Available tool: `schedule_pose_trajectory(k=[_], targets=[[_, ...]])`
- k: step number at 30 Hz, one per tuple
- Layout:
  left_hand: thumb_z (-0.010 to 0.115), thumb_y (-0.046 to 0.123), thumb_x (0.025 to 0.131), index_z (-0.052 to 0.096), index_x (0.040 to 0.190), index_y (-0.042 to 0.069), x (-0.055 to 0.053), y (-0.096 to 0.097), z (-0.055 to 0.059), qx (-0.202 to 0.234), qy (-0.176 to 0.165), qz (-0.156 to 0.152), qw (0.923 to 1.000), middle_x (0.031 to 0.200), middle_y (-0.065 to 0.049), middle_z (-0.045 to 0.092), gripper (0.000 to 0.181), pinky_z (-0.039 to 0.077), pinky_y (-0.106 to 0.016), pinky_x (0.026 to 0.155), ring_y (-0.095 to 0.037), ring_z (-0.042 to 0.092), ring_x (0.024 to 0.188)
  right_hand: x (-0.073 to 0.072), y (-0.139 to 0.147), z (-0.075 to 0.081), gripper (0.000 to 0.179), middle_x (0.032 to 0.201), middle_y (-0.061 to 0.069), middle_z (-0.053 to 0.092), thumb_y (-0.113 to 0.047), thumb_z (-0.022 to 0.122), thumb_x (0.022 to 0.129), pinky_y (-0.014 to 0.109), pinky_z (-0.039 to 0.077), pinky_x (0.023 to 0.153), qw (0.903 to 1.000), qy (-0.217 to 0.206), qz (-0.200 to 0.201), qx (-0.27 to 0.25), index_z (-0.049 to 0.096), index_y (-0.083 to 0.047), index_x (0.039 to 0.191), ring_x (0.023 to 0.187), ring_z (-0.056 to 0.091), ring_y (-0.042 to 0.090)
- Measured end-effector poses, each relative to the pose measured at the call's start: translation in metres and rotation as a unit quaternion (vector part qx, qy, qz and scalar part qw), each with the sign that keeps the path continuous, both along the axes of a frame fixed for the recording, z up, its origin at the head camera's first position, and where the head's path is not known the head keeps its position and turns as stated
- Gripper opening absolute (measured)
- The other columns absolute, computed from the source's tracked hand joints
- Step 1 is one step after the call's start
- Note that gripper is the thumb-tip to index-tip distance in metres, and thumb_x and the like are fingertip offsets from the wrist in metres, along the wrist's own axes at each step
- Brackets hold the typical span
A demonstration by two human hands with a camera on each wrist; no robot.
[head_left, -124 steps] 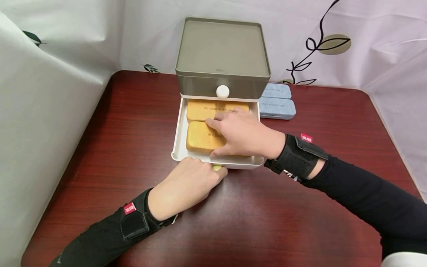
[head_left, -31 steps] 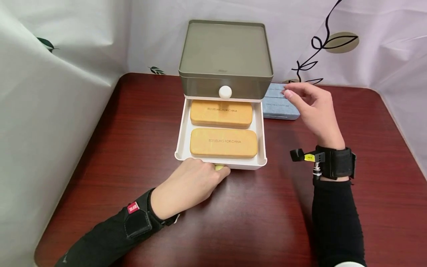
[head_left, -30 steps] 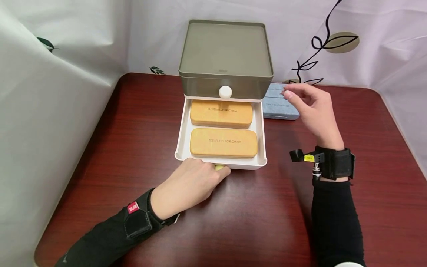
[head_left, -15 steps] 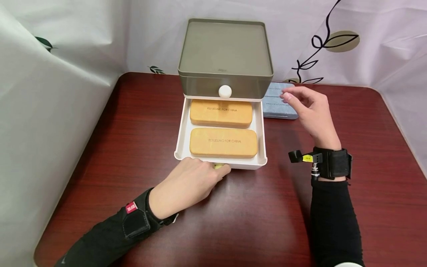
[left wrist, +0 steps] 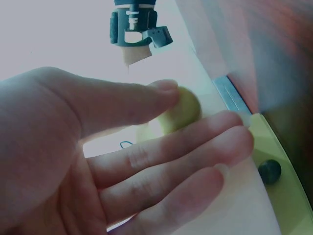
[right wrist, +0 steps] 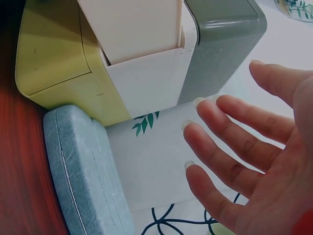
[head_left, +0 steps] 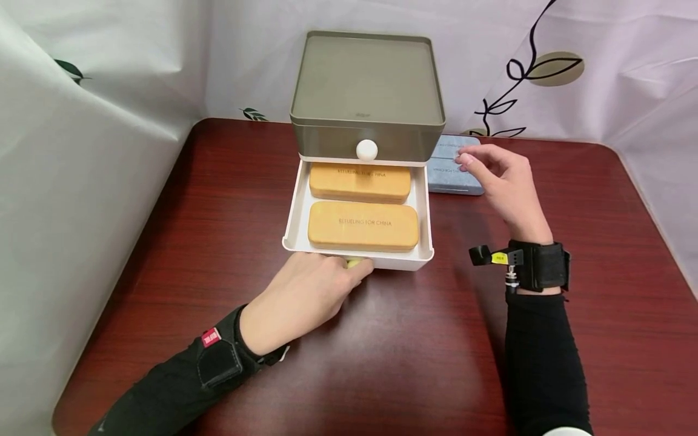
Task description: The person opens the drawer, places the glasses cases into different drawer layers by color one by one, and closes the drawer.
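Note:
A white drawer (head_left: 292, 212) stands pulled out below the grey top tier of a small drawer cabinet (head_left: 371, 79). Two yellow glasses cases lie inside: a near case (head_left: 363, 226) and a far case (head_left: 360, 183), whose back edge is under the tier above. My left hand (head_left: 302, 297) pinches the drawer's yellow-green knob (left wrist: 183, 110) between thumb and fingers. To the right, my right hand (head_left: 507, 184) hovers with loosely bent fingers and holds nothing. Its fingertips overlap two blue glasses cases (head_left: 449, 177) on the table in the head view.
The top tier has a white knob (head_left: 366, 150). A yellow lower tier (right wrist: 54, 54) with a dark knob (left wrist: 270, 171) sits beneath the white drawer. The blue cases lie right beside the cabinet. White curtains surround the dark red table (head_left: 425, 363).
My right hand has left the near yellow case and moved right, over near the blue cases. In the last half second the drawer and my left hand have slid slightly inward toward the cabinet.

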State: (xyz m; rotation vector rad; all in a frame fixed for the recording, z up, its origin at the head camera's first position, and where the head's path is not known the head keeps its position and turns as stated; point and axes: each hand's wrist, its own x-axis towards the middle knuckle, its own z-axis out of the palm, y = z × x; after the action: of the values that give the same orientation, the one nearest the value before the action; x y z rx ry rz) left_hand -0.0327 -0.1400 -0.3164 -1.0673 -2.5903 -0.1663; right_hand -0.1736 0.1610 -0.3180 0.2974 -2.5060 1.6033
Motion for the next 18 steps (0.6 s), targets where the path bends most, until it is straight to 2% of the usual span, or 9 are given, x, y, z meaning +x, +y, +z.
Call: schedule_pose_trajectory(k=[5, 13, 18], targets=[[0.057, 0.0, 0.082, 0.054, 0.085, 0.018, -0.003, 0.0, 0.002, 0.003, -0.001, 0.018, 0.9998, 0.058, 0.003, 0.047, 0.018, 0.027, -0.028, 0.038, -0.015, 0.034, 0.045, -0.001, 0.001, -0.002, 0.026, 0.095, -0.006, 0.07, -0.024, 0.065, 0.092, 0.017, 0.044, 0.08, 1.0, -0.002, -0.001, 0.001, 0.07, -0.01, 0.113, 0.087, 0.064, 0.005], [0.058, 0.0, 0.082, 0.054, 0.087, 0.018, -0.009, 0.001, 0.002, 0.002, 0.001, 0.031, 0.9995, 0.054, 0.004, 0.043, 0.019, 0.027, -0.028, 0.037, -0.013, 0.033, 0.042, -0.002, 0.0, -0.004, 0.023, 0.09, -0.014, 0.069, -0.024, 0.066, 0.091, 0.02, 0.04, 0.072, 1.0, -0.002, -0.004, 0.007, 0.071, -0.013, 0.112, 0.086, 0.064, 0.006], [0.057, -0.001, 0.082, 0.053, 0.086, 0.018, -0.012, -0.001, 0.0, 0.011, -0.001, 0.036, 0.9993, 0.054, 0.005, 0.041, 0.019, 0.026, -0.028, 0.036, -0.013, 0.033, 0.042, -0.003, -0.002, -0.005, 0.025, 0.088, -0.015, 0.069, -0.025, 0.067, 0.091, 0.019, 0.04, 0.073, 0.9999, -0.01, -0.006, 0.011, 0.07, -0.012, 0.112, 0.085, 0.063, 0.004]])
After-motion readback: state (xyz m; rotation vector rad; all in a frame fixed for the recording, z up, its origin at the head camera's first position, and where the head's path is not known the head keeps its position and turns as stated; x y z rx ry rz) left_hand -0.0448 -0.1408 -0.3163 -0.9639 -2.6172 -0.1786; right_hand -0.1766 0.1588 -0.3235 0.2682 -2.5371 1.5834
